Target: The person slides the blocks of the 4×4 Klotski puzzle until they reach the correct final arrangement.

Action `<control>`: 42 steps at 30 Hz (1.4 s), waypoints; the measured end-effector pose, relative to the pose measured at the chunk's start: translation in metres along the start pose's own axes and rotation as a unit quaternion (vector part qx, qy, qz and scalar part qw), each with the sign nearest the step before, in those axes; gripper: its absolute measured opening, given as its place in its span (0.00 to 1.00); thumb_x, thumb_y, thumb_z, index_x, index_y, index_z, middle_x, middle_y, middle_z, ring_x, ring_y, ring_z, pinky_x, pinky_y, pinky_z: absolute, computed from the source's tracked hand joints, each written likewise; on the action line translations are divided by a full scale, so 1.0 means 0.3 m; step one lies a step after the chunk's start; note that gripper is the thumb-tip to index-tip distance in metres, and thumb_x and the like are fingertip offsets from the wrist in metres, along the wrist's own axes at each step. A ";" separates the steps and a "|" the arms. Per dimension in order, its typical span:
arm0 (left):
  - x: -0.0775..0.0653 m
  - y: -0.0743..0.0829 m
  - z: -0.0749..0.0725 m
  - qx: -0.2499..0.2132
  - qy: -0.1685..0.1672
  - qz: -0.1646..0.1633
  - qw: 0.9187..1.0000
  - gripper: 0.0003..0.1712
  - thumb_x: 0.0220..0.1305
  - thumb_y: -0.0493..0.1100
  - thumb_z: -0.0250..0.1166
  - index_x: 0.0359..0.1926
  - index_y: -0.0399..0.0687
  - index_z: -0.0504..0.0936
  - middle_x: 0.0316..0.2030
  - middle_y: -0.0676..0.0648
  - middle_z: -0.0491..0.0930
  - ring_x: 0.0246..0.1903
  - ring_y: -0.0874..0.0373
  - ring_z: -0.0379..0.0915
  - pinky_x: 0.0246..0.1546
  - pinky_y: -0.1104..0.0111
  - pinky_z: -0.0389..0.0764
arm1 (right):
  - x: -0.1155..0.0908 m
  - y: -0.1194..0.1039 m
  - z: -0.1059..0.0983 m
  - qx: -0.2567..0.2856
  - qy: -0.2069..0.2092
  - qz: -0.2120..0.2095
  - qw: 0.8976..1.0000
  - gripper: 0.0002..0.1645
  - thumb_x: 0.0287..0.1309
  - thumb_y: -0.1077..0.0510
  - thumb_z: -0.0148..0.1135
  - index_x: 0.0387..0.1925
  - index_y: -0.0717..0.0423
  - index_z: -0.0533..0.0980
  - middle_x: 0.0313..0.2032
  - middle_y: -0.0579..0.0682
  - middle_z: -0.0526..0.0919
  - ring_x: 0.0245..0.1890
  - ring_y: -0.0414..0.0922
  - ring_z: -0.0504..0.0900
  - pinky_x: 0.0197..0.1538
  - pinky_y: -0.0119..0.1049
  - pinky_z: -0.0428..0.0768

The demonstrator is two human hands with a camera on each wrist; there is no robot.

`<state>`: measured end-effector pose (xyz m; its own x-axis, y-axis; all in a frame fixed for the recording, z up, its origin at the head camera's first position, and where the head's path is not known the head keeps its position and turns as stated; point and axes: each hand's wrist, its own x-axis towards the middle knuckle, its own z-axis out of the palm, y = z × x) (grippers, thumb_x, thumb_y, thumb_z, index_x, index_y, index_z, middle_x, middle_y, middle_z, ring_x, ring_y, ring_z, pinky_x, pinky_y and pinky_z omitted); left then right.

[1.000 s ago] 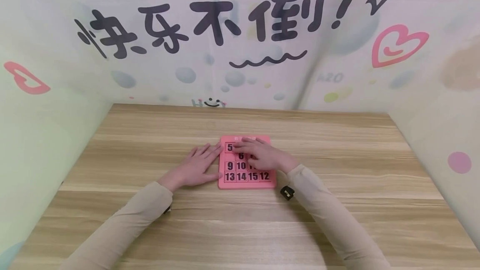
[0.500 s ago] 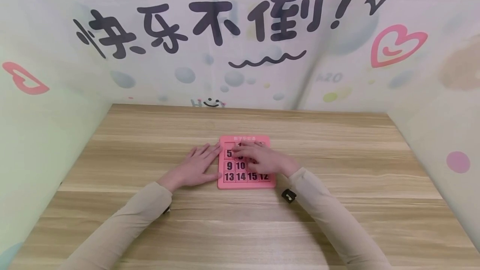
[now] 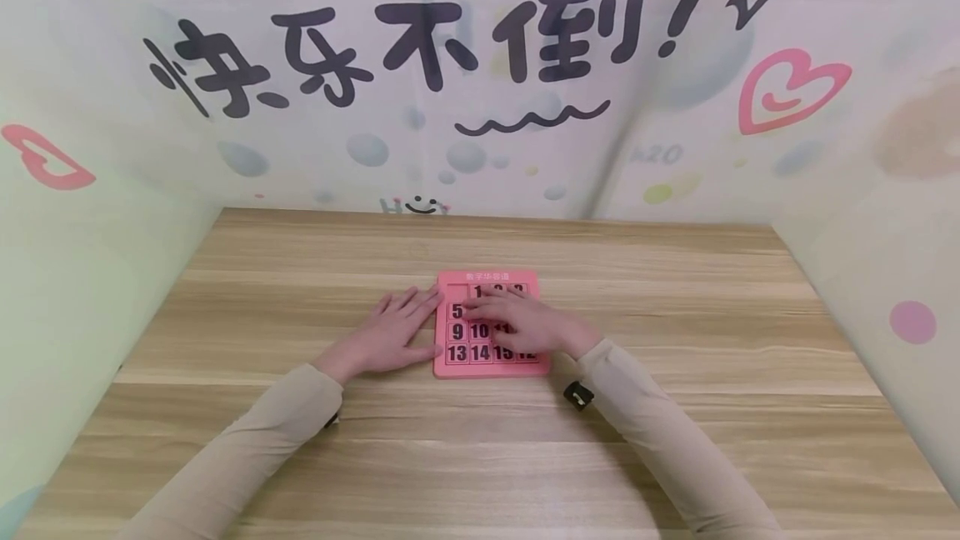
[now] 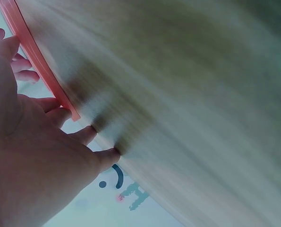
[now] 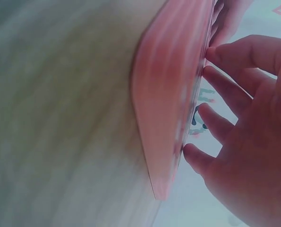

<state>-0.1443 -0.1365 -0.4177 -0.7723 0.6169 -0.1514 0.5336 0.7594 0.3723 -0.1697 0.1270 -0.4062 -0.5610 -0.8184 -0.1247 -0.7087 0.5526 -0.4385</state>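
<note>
A: What sits in the middle of it all?
B: A pink sliding number puzzle, lying flat near the middle of the table. Its top row has a gap at the left corner, then 1, 2 and 3, those digits partly covered.
A: And the rows beneath?
B: The 5 tile leads the second row, the rest of which is under fingers. The 9 tile starts the third, beside 10 and 11; the bottom row reads 13, 14, 15, 12.
A: How are the hands?
B: The right hand reaches over the tiles with its fingers spread and slightly bent, gripping nothing; its fingertips touch the puzzle's top face. I can't tell which tile each one is on. The left hand lies wide, thumb and fingers apart, touching the left edge of the frame, with other fingertips on the table just beside it.
A: Anything further out?
B: Beige sleeves on both arms, and a small black object beside the right cuff. Behind the table, a pale backdrop carries large dark Chinese characters, with a pink heart to their right.
</note>
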 end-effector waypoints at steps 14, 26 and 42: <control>-0.001 -0.003 0.000 0.000 -0.001 -0.003 1.000 0.47 0.67 0.64 0.54 0.76 0.43 0.49 0.75 0.44 0.44 0.72 0.40 0.37 0.68 0.41 0.40 | 0.029 0.006 -0.012 -0.014 0.020 0.040 0.999 0.31 0.66 0.58 0.52 0.70 0.56 0.63 0.71 0.52 0.61 0.73 0.55 0.48 0.71 0.56 0.42; 0.000 -0.006 0.002 0.006 -0.001 -0.001 1.000 0.47 0.67 0.64 0.53 0.76 0.42 0.49 0.75 0.44 0.45 0.72 0.40 0.38 0.68 0.41 0.40 | 0.038 -0.002 -0.021 -0.036 0.019 0.063 0.997 0.30 0.69 0.57 0.49 0.71 0.54 0.62 0.71 0.51 0.59 0.73 0.55 0.48 0.71 0.58 0.44; 0.000 -0.007 0.002 -0.005 0.004 0.001 1.000 0.47 0.67 0.63 0.55 0.75 0.41 0.50 0.75 0.42 0.46 0.72 0.39 0.38 0.68 0.41 0.39 | -0.070 -0.014 -0.006 -0.062 0.026 0.035 0.997 0.27 0.68 0.55 0.52 0.67 0.56 0.68 0.67 0.53 0.67 0.71 0.57 0.54 0.71 0.57 0.47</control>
<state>-0.1451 -0.1380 -0.4190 -0.7734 0.6174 -0.1437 0.5323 0.7556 0.3817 -0.1558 0.1421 -0.4000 -0.6300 -0.7696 -0.1038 -0.7125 0.6260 -0.3171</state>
